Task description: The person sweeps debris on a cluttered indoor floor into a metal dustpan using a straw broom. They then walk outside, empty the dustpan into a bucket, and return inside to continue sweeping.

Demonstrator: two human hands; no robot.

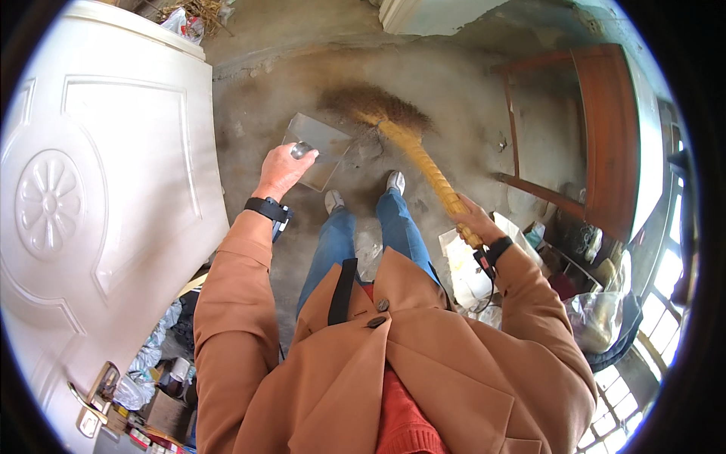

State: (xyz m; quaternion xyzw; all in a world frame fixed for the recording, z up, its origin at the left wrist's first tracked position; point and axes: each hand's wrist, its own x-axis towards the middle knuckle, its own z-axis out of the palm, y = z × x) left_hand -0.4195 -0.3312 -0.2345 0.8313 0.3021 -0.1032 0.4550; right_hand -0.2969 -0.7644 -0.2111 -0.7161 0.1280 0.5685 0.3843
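Note:
My left hand [287, 164] grips the top of a metal handle [301, 150], above a translucent dustpan [321, 131] near the floor ahead of my left foot. In my right hand [475, 218] is a yellow, wrapped broom handle [434, 170], held near its upper end. The broom's dark bristle head [391, 102] spreads over the concrete floor, just to the right of the dustpan and beyond it. Its bristles look blurred. Whether they touch the dustpan I cannot tell.
A white panelled door [130, 147] with a metal handle [88, 400] stands at my left. To the right is a reddish-brown wooden frame [604, 136]. Cardboard [462, 267] and a clear plastic bag [595, 320] lie by my right side. Bags and boxes [164, 408] crowd the lower left.

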